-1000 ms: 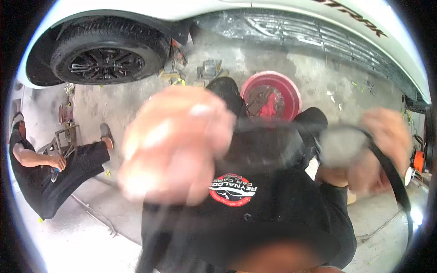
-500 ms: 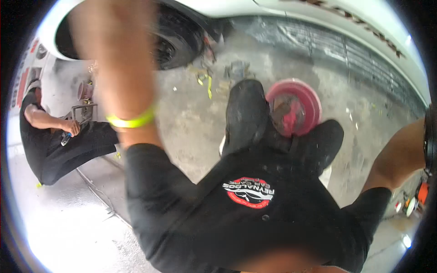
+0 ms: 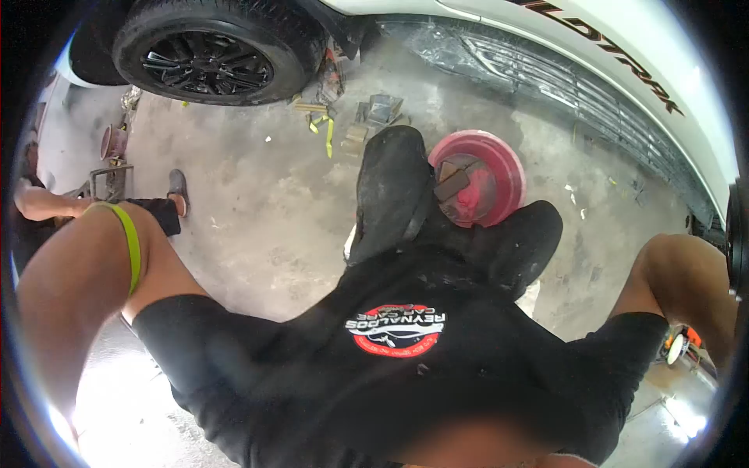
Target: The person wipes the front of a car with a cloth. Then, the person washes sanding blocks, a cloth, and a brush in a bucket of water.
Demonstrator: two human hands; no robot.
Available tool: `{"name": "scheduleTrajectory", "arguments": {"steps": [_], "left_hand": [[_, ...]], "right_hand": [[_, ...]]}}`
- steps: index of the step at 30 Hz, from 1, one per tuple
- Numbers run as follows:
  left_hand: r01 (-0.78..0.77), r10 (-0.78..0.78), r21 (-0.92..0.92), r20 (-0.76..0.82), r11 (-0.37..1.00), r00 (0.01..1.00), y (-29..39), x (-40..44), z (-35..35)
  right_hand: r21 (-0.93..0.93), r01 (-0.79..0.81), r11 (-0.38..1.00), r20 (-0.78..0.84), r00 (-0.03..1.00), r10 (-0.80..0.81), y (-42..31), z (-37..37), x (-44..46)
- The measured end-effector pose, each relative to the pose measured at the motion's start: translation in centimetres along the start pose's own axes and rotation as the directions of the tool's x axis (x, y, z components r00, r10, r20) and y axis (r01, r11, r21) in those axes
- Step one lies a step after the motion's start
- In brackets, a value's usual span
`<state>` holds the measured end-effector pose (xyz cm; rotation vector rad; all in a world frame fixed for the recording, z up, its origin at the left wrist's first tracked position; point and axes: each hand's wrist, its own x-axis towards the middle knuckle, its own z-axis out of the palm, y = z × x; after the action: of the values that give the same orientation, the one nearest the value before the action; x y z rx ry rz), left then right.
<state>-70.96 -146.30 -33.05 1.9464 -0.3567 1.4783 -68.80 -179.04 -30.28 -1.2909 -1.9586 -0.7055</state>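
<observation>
Neither of my hands is in view. My left arm, with a bright yellow-green band [image 3: 131, 248] around it, bends out past the left edge. On the opposite side my right arm runs to the right edge, near a dark object [image 3: 734, 238] I cannot make out. Between my arms is my black shirt [image 3: 499, 343] with a red and white logo [image 3: 396, 331]. Just beyond my dark-clad knees sits a pink-red bucket [image 3: 511, 183]. It holds a brown block [image 3: 452, 186] and a pink-red piece [image 3: 469, 204].
A white vehicle [image 3: 647, 47] with a dark side step [image 3: 546, 74] and a black wheel [image 3: 211, 62] stands ahead. Dark flat pieces [image 3: 381, 109] and a yellow strip [image 3: 329, 136] lie on the concrete. Another person's sandalled foot [image 3: 179, 191] shows at left.
Both hands, blurred in front of me one second ago with a dark strap-like item near the right one, have gone out of view. My arms have spread outward, and the camera view has shifted.
</observation>
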Motion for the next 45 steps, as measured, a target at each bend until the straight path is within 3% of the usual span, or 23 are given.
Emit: {"name": "scheduleTrajectory", "arguments": {"steps": [7,9,11,13,14,15,16,17,18,19,20,21,23,25,27,31,32,34,35,37,41,43,45], "left_hand": [[0.002,-0.004,-0.016,-0.133,1.0,0.991,0.6,-1.5,0.9],[0.019,-0.022,-0.02,-0.204,1.0,0.979,0.6,-2.8,1.8],[0.143,-0.139,-0.001,-0.228,0.99,0.964,-0.4,-6.0,4.5],[0.378,-0.378,0.1,-0.019,0.92,0.926,-2.7,-11.7,10.1],[0.48,-0.513,0.19,0.208,0.856,0.833,-3.9,-15.6,13.7],[0.523,-0.54,0.181,0.474,0.833,0.695,-5.5,-20.7,17.1],[0.367,-0.327,0.092,0.683,0.925,0.653,-9.3,-27.6,20.1],[0.11,-0.251,0.225,0.864,0.968,0.437,-11.4,-33.4,22.0],[-0.066,-0.379,0.405,0.893,0.912,0.242,-10.3,-36.6,22.5],[0.012,-0.45,0.457,0.87,0.889,0.2,-9.9,-39.7,22.3],[0.089,-0.516,0.508,0.84,0.857,0.17,-10.1,-42.0,22.5],[0.189,-0.548,0.516,0.81,0.835,0.21,-10.2,-43.5,22.5],[0.229,-0.619,0.586,0.777,0.777,0.111,-9.7,-42.6,22.7],[0.28,-0.607,0.562,0.788,0.778,0.105,-10.6,-42.4,23.0],[0.327,-0.591,0.539,0.802,0.777,0.083,-10.2,-42.3,22.3],[0.271,-0.603,0.561,0.792,0.782,0.099,-10.5,-42.8,22.5],[0.261,-0.589,0.545,0.796,0.797,0.136,-11.1,-43.6,22.7],[0.284,-0.586,0.534,0.797,0.797,0.147,-11.0,-43.1,22.4],[0.289,-0.573,0.518,0.805,0.805,0.155,-11.0,-42.9,22.4],[0.321,-0.569,0.503,0.807,0.803,0.159,-11.1,-43.5,22.4],[0.329,-0.56,0.489,0.812,0.808,0.167,-11.1,-43.4,22.7],[0.327,-0.57,0.503,0.807,0.8,0.153,-10.6,-42.9,23.0],[0.319,-0.594,0.54,0.798,0.779,0.102,-10.5,-42.8,22.2]], "right_hand": [[-0.195,-0.311,0.93,-0.262,0.93,0.256,-2.7,-3.5,-3.1],[-0.22,-0.593,0.775,-0.439,0.769,0.464,-2.8,-3.5,-6.0],[-0.047,-0.895,0.443,-0.474,0.41,0.779,-2.0,-1.2,-11.0],[0.029,-0.999,0.021,-0.127,0.017,0.992,0.3,4.4,-18.3],[-0.149,-0.988,0.046,0.197,0.016,0.98,2.2,7.9,-23.2],[-0.119,-0.992,0.033,0.385,-0.015,0.923,3.3,13.4,-30.0],[-0.225,-0.965,0.133,0.463,0.014,0.886,3.8,18.9,-36.3],[-0.358,-0.933,0.039,0.614,-0.204,0.763,4.7,23.0,-39.6],[-0.479,-0.878,-0.018,0.608,-0.347,0.714,4.2,27.8,-44.3],[-0.5,-0.857,-0.126,0.557,-0.43,0.71,3.3,29.3,-44.7],[-0.416,-0.894,-0.165,0.573,-0.398,0.716,2.0,30.4,-45.4],[-0.446,-0.876,-0.185,0.452,-0.399,0.798,0.2,33.4,-47.3],[-0.481,-0.84,-0.25,0.181,-0.374,0.909,-3.2,39.2,-50.6],[-0.444,-0.847,-0.292,0.172,-0.401,0.9,-2.3,39.5,-50.9],[-0.558,-0.785,-0.27,0.529,-0.587,0.613,-0.6,39.3,-49.5],[-0.463,-0.787,-0.408,0.675,-0.611,0.413,2.4,30.7,-40.7],[-0.481,-0.85,-0.216,0.645,-0.509,0.57,2.1,29.2,-42.1],[-0.312,-0.923,-0.226,0.516,-0.365,0.775,1.6,24.5,-40.9],[-0.076,-0.917,-0.391,0.388,-0.388,0.836,2.3,20.4,-36.8],[0.021,-0.899,-0.438,0.146,-0.43,0.891,4.0,14.2,-30.5],[0.339,-0.925,-0.171,-0.255,-0.265,0.93,8.1,8.1,-31.7],[0.283,-0.958,-0.043,-0.426,-0.166,0.89,11.9,7.0,-31.2],[-0.225,-0.967,-0.12,-0.361,-0.031,0.932,17.6,7.1,-34.1]]}}
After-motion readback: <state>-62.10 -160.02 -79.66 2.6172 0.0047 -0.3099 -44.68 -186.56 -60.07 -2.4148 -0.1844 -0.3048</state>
